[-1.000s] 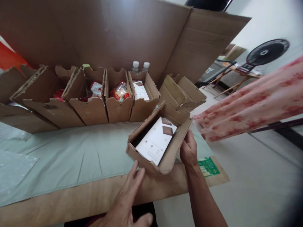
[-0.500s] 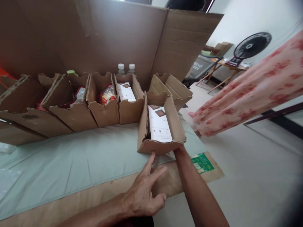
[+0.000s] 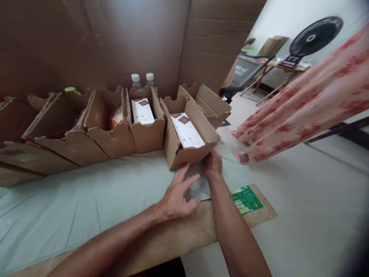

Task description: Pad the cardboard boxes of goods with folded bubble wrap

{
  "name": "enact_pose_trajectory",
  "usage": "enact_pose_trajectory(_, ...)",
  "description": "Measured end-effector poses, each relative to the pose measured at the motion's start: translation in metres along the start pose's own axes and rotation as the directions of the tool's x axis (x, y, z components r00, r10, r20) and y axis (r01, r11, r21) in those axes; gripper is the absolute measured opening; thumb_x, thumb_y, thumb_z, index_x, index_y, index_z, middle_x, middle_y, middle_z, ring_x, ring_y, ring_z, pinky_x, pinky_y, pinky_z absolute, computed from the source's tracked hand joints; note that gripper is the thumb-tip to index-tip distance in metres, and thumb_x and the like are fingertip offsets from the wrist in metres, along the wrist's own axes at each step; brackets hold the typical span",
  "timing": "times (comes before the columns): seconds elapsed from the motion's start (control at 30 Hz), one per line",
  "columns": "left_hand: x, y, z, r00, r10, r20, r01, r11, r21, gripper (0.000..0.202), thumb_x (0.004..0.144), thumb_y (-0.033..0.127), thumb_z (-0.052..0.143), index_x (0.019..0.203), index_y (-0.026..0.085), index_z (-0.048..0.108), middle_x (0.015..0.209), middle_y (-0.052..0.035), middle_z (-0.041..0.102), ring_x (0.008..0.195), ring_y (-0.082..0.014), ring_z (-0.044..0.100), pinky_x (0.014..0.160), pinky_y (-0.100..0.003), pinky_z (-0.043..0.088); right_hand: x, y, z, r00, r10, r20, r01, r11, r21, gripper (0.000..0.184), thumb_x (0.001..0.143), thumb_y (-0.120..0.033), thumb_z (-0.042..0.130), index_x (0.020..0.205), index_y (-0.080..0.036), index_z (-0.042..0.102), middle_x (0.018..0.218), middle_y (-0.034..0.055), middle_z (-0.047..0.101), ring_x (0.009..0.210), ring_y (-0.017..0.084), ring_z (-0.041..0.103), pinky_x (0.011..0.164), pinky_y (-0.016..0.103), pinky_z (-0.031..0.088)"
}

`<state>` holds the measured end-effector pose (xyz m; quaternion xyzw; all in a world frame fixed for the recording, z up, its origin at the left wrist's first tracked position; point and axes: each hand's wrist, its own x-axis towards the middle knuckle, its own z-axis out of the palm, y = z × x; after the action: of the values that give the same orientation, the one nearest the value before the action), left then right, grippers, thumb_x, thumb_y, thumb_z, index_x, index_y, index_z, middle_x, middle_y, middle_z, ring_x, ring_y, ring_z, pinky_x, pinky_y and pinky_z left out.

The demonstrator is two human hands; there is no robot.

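An open-topped cardboard bin [image 3: 196, 154] stands at the right end of the row, its front tilted slightly up. Inside lies a white carton [image 3: 187, 132] with brown diamond shapes printed on it. My right hand [image 3: 213, 163] is closed at the bin's lower right front corner, its fingertips partly hidden beneath the cardboard. Just under the front face, my left hand [image 3: 178, 194] has its fingers spread, one fingertip at the bin's bottom edge. It holds nothing. A neighbouring bin [image 3: 148, 137] on the left contains a similar white carton [image 3: 142, 111].
More cardboard bins [image 3: 112, 142] with packets run leftward on a pale green cloth [image 3: 129, 181]. Two capped bottles [image 3: 135, 80] stand behind, before a tall cardboard panel [image 3: 129, 42]. Another bin [image 3: 213, 102] sits at the back right. Beyond are a floral curtain [image 3: 302, 115] and a fan [image 3: 311, 37].
The bin with the white carton has moved back and left, closer to the row. Both hands have followed it away from me, and the right hand now shows beneath its corner.
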<state>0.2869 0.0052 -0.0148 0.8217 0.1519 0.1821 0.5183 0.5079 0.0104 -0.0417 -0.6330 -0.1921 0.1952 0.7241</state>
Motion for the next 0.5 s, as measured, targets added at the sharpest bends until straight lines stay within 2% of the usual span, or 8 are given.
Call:
enact_pose_trajectory(0.17, 0.054, -0.021, -0.036, 1.0, -0.003, 0.007, 0.002, 0.994, 0.11, 0.073, 0.08, 0.039, 0.074, 0.149, 0.022, 0.055, 0.173, -0.0141, 0.025, 0.16, -0.0394, 0.021, 0.126, -0.062, 0.025, -0.001, 0.006, 0.002, 0.999, 0.033, -0.035, -0.033, 0.999, -0.023, 0.049, 0.074, -0.064, 0.059, 0.086, -0.018, 0.069, 0.087, 0.0089, 0.077, 0.074, 0.021, 0.071, 0.054, 0.027, 0.047)
enact_pose_trajectory(0.3, 0.082, -0.039, -0.049, 0.996, -0.064, 0.055, 0.053, 0.982, 0.184, 0.085, 0.077, 0.041, 0.075, 0.154, 0.016, 0.047, 0.173, -0.0199, 0.023, 0.16, -0.0413, 0.021, 0.127, -0.062, 0.022, -0.005, 0.006, 0.004, 1.0, 0.013, -0.015, -0.014, 0.997, -0.071, 0.054, 0.075, -0.069, 0.06, 0.085, -0.016, 0.069, 0.093, 0.0123, 0.077, 0.076, 0.02, 0.071, 0.055, 0.026, 0.046)
enact_pose_trajectory(0.4, 0.086, -0.048, -0.046, 0.995, -0.086, 0.05, 0.075, 0.979, 0.19, 0.091, 0.077, 0.041, 0.074, 0.158, 0.016, 0.041, 0.173, -0.0202, 0.02, 0.161, -0.042, 0.018, 0.127, -0.063, 0.02, -0.005, 0.004, 0.004, 1.0, -0.012, 0.008, 0.013, 0.994, -0.111, 0.057, 0.075, -0.072, 0.059, 0.085, -0.016, 0.069, 0.093, 0.0133, 0.077, 0.076, 0.02, 0.071, 0.055, 0.026, 0.045)
enact_pose_trajectory(0.5, 0.065, -0.045, -0.037, 0.993, -0.091, 0.069, 0.075, 0.978, 0.196, 0.084, 0.077, 0.044, 0.074, 0.153, 0.017, 0.048, 0.171, -0.0206, 0.027, 0.158, -0.0445, 0.024, 0.125, -0.067, 0.022, -0.009, -0.002, 0.006, 0.998, -0.058, 0.026, 0.061, 0.987, -0.151, 0.055, 0.075, -0.071, 0.06, 0.084, -0.017, 0.068, 0.088, 0.0119, 0.076, 0.074, 0.02, 0.07, 0.056, 0.027, 0.046)
